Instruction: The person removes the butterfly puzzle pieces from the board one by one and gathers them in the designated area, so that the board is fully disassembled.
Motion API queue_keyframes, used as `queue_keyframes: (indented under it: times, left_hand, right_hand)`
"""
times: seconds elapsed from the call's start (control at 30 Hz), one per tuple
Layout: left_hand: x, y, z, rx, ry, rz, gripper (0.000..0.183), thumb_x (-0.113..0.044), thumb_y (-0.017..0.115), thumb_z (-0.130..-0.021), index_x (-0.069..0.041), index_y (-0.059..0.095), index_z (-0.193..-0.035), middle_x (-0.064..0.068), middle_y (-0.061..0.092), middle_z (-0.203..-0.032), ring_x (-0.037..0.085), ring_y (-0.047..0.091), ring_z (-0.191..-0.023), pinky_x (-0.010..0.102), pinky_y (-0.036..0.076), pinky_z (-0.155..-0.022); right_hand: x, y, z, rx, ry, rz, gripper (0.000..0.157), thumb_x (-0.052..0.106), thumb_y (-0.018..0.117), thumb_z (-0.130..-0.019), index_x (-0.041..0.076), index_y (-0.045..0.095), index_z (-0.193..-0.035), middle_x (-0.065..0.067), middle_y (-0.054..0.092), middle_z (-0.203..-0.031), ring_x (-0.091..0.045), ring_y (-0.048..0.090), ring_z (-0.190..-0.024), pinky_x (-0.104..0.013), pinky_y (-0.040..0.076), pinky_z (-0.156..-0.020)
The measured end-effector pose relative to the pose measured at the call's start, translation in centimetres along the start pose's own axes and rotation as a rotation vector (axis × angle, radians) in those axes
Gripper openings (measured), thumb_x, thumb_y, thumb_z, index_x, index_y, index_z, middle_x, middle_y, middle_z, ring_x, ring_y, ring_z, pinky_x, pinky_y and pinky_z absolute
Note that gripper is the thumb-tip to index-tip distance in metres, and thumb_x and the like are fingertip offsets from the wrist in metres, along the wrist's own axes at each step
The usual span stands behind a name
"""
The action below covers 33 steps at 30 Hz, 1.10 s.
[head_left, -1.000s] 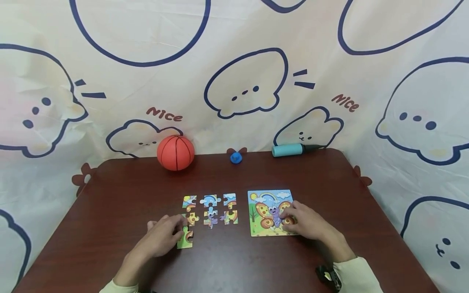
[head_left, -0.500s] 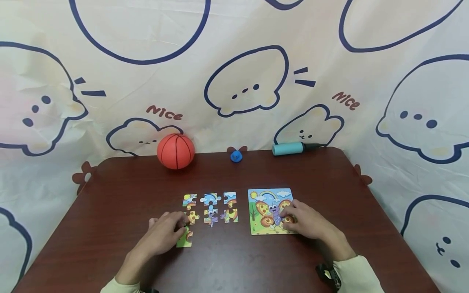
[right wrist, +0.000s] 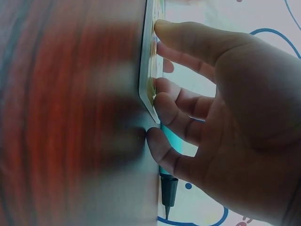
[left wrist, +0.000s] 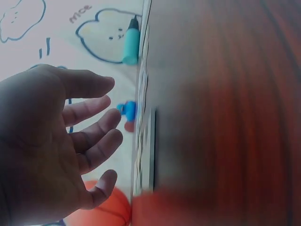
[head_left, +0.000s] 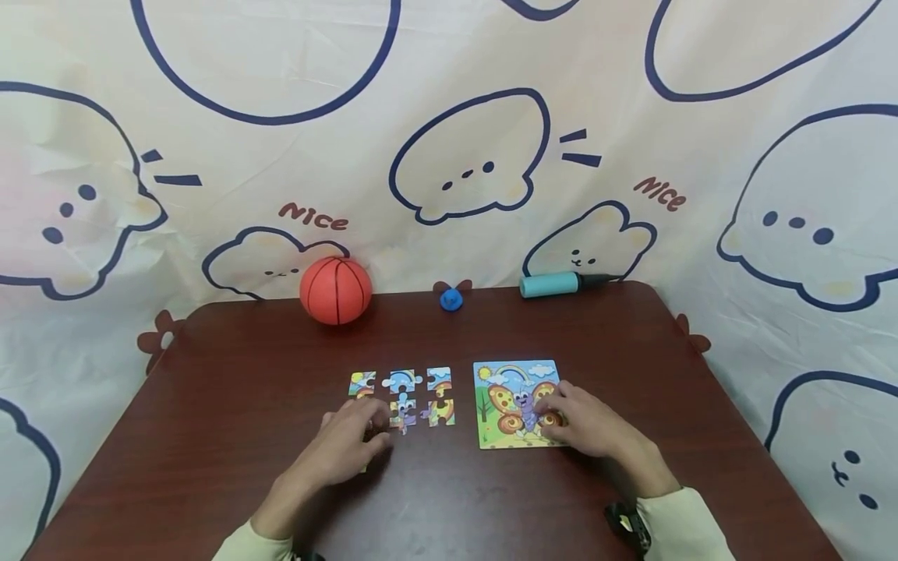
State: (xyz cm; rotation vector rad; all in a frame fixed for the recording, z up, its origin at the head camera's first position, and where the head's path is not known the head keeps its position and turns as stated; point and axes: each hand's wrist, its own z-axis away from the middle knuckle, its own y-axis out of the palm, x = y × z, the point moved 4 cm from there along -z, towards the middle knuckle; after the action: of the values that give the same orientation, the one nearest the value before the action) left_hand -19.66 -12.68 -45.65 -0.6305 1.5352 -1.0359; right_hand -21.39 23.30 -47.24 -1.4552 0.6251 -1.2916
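My left hand (head_left: 345, 444) hovers over the left column of loose jigsaw pieces, covering most of its lower ones. In the left wrist view its loosely bent fingers (left wrist: 101, 146) hold nothing. Around it lie a sun piece (head_left: 362, 382), a rainbow piece (head_left: 402, 380), a sky piece (head_left: 440, 379), a purple butterfly-body piece (head_left: 403, 413) and a wing piece (head_left: 441, 412). On the right, my right hand (head_left: 589, 421) rests its fingertips on the butterfly picture board (head_left: 491, 436). The right wrist view shows its thumb and fingers (right wrist: 167, 108) at the board's face, the little finger past its corner.
Along the back of the dark wooden table (head_left: 435, 514) stand an orange-red ball (head_left: 336, 291), a small blue object (head_left: 451, 300) and a teal pump-like cylinder (head_left: 549, 284). A cartoon-printed sheet (head_left: 449, 62) hangs behind. A black wrist strap (head_left: 627, 526) lies by the right sleeve.
My left hand has moved right, from the left edge of the pieces to over them, now covering the left wing piece and most of the green one. My right hand has stayed on the board.
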Motion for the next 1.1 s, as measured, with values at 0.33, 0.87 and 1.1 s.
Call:
queue_keyframes:
  times: [0.33,0.87,1.1]
  left_hand:
    - [-3.3,1.2,-1.6,0.005,0.123,-0.007,0.023,-0.026,0.072,-0.085,-0.022,0.063,-0.106,-0.008,0.060,-0.097,0.010,0.052,-0.098,0.041,0.034,-0.080]
    - [-8.0,3.5,-4.0,0.107,0.218,0.061,0.023,-0.028,0.069,-0.088,-0.021,0.063,-0.109,-0.005,0.062,-0.103,0.013,0.053,-0.099,0.047,0.035,-0.086]
    - [-10.2,5.1,-4.6,0.119,0.281,-0.014,0.026,-0.031,0.066,-0.089,-0.021,0.063,-0.113,-0.005,0.061,-0.110,0.012,0.052,-0.100,0.037,0.030,-0.078]
  right_hand:
    - [-0.4,-0.8,0.1,-0.025,0.009,-0.012,0.024,0.032,0.073,-0.086,0.028,0.068,-0.109,0.006,0.049,-0.097,-0.009,0.045,-0.079,-0.029,0.039,-0.069]
    - [-1.6,-1.2,0.3,-0.055,0.048,0.006,0.016,0.029,0.073,-0.086,0.022,0.064,-0.098,0.002,0.051,-0.095,-0.012,0.047,-0.082,-0.033,0.043,-0.074]
    - [-1.8,-1.2,0.4,-0.048,0.065,0.001,0.014,0.030,0.072,-0.086,0.025,0.063,-0.096,0.002,0.049,-0.096,-0.012,0.047,-0.081,-0.032,0.041,-0.072]
